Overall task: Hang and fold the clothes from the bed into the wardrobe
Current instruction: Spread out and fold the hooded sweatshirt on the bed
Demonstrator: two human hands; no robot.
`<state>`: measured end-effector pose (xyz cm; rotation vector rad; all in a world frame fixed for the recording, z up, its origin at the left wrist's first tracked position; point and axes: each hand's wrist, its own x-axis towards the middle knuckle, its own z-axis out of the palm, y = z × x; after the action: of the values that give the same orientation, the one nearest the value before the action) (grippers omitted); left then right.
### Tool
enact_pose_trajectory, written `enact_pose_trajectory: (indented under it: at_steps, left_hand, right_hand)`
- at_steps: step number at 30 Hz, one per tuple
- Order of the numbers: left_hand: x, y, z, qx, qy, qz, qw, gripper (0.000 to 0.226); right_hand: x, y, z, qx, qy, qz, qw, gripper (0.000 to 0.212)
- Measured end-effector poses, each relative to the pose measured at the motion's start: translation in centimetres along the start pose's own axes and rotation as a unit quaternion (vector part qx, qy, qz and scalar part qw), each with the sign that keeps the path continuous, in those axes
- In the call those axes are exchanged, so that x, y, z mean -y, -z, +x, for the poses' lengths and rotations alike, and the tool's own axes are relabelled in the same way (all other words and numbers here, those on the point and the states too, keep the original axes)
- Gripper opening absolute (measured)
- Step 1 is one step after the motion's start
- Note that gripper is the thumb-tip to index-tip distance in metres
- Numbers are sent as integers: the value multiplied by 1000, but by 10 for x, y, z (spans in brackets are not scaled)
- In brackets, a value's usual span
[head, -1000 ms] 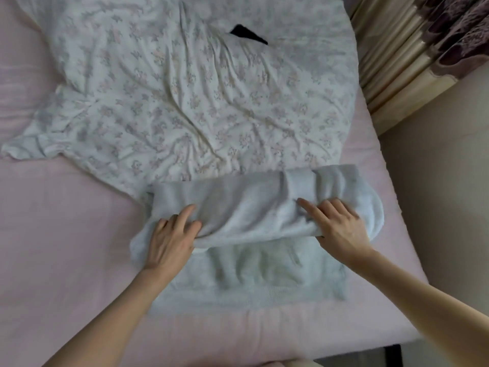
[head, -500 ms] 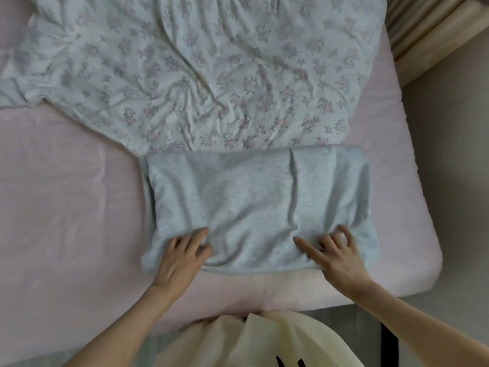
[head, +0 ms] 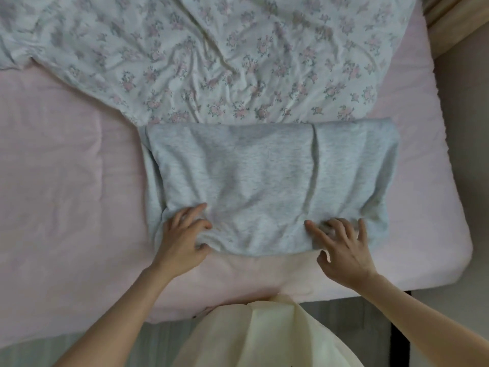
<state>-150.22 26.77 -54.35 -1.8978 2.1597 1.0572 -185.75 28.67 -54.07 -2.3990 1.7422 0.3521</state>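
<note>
A light grey garment (head: 264, 181) lies folded into a wide rectangle on the pink bed (head: 66, 181), close to its near edge. My left hand (head: 182, 239) is at the garment's near left corner; its fingers and thumb curl into the bunched cloth. My right hand (head: 344, 250) rests on the near right part with fingers spread on top and the thumb at the near hem. Behind the grey garment a white floral garment (head: 211, 62) is spread out, wrinkled.
The bed's right edge and corner (head: 455, 234) drop to a beige floor (head: 471, 128). A curtain (head: 449, 19) hangs at the top right. My cream-coloured top (head: 264, 335) fills the bottom middle, against the bed's near edge.
The rolled upper half of the grey garment has been brought down over the lower half toward me. Both hands moved to its near hem, and the left now bunches the cloth.
</note>
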Motion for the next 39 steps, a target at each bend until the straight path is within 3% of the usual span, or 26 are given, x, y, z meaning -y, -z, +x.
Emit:
enact_pose_trajectory:
  at_steps: [2,4,7,10,13,16,20,23,26,29,33,37,39]
  left_hand:
    - [5,14,8,-144,67,-94,983,52]
    - [8,27,31,-244,182,-177,936,50]
    - [17,42,81,-225,328,-279,874,60]
    - [26,42,117,-245,374,-335,829,55]
    - [33,40,121,-329,341,-266,840,41]
    - [46,42,116,-379,305,-252,837,36]
    - [44,48,113,-359,313,-243,845,35]
    - [49,57,116,-338,318,-265,845,29]
    - [59,79,133,-338,301,-307,837,39]
    - [55,97,153,-319,322,-283,845,61]
    - [42,94,165,-279,301,-118,904,42]
    - [59,89,162,-309,324,-80,891,37]
    - [70,89,159,-297,347,-90,885,38]
  right_hand:
    - [16,11,7,-68,-17,45,997,49]
    - [37,23,31,-123,-29,70,989,46]
    - [69,38,86,-183,-36,87,979,49]
    - [92,40,134,-170,-20,75,982,52]
    - [91,28,157,-93,-28,54,994,54]
    - [67,23,159,-74,-41,25,996,53]
    - [12,32,145,-38,-124,20,991,52]
    - [-28,44,138,-2,-203,130,971,52]
    - [-40,60,147,-111,-215,220,945,50]
    - [-38,67,171,-159,-264,188,933,43]
    - [-21,69,206,-91,-198,135,967,43]
    - [-23,50,212,20,-208,126,970,52]
    - [-30,44,207,27,-216,125,968,52]
